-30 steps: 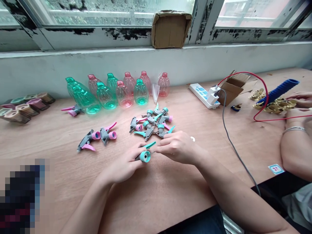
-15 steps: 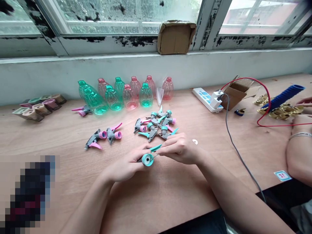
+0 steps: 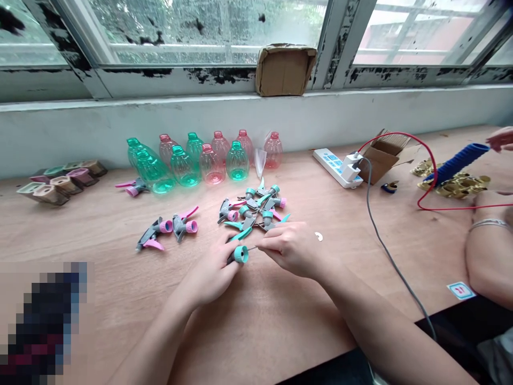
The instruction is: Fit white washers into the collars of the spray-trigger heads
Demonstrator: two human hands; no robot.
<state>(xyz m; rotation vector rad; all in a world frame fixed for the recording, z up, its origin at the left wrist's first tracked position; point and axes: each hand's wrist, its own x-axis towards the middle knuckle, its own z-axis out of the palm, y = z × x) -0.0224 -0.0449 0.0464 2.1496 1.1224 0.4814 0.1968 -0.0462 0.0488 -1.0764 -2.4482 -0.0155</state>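
My left hand (image 3: 216, 267) is wrapped round a trigger spray head (image 3: 241, 254) with a grey body, a teal lever and a teal screw collar; the collar's mouth points right. Pinched in the fingertips of my right hand (image 3: 290, 246) is a thin pale tube (image 3: 252, 248), whose free end reaches close to the collar. Whether it touches the collar or enters it, I cannot tell. Just beyond my hands lies a pile of spray heads (image 3: 256, 206) with teal and pink collars. To the left lie two grey and pink spray heads (image 3: 152, 233), (image 3: 185, 224).
Green and pink clear bottles (image 3: 185, 167) stand along the wall, with another pink spray head (image 3: 132, 187) beside them. A power strip (image 3: 332, 167) with a grey cable is at right. Farther right, a person's hand (image 3: 500, 139) is near a blue coil (image 3: 460, 163) and gold pieces.
My left hand has turned the spray head so its collar faces more to the right, towards the thin tube. At far right, the other person's hand has risen from the gold pieces.
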